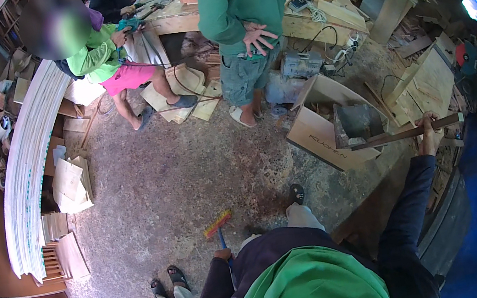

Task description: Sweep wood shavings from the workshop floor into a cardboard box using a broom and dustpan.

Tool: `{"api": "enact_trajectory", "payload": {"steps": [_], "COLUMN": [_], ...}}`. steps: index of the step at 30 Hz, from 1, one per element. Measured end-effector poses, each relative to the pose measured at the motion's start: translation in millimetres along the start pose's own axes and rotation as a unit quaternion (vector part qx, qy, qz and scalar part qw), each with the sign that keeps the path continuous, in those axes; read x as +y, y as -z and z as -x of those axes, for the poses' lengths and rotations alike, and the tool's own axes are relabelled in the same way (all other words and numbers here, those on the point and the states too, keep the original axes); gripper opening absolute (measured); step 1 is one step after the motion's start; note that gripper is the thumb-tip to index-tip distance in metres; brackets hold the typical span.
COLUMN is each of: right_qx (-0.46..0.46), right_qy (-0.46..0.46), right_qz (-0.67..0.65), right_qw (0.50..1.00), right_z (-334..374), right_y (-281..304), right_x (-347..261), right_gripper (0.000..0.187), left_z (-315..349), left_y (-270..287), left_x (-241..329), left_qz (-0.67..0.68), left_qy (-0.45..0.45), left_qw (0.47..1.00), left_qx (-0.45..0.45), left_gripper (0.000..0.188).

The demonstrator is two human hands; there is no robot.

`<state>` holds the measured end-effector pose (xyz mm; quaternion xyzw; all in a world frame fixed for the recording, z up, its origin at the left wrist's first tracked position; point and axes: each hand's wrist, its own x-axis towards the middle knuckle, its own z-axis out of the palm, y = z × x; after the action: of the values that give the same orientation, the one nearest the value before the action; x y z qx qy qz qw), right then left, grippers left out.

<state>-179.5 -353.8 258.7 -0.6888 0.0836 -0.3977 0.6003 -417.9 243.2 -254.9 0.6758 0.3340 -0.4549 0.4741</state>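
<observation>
Nearest the camera is the person's own green top (305, 290) with dark sleeves reaching out on either side. The left hand (224, 255) sits low and close to the body, fingers curled tight around the blue handle of a small broom (219, 226), whose orange-and-yellow bristle head points down and away over the rough concrete floor (180, 178). The right hand (428, 138) is stretched out well to the side, its fingers wrapped over a long dark wooden strip (405, 133) near that strip's far end; the strip runs roughly level, its other end lying across the top of an open plywood box (323, 124) that stands on the floor. Just past the box, plywood offcuts (430, 80) are heaped against a cluttered workbench (315, 4). A person in a green shirt and shorts (243, 14) stands by the bench with a hand on the hip, and another person in pink shorts (110, 56) works at its far corner. A stack of pale curved sheets (31, 166) lies to the left.
</observation>
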Motion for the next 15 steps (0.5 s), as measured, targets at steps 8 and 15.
{"api": "enact_trajectory", "payload": {"steps": [8,15], "right_qx": [0.016,0.003], "right_qy": [-0.01,-0.01], "right_qz": [0.02,0.025], "right_qw": [1.0,1.0], "right_z": [4.8,7.5], "right_y": [-13.0,-16.2], "right_x": [-5.1,-6.0], "right_gripper": [0.012,0.008], "left_z": [43.7,56.0], "left_y": [-2.2,4.4], "left_x": [4.9,14.5], "left_qz": [-0.115,-0.324], "left_qy": [-0.047,-0.154], "left_qw": [0.992,0.934], "left_qx": [-0.013,0.008], "left_gripper": [0.02,0.026]}}
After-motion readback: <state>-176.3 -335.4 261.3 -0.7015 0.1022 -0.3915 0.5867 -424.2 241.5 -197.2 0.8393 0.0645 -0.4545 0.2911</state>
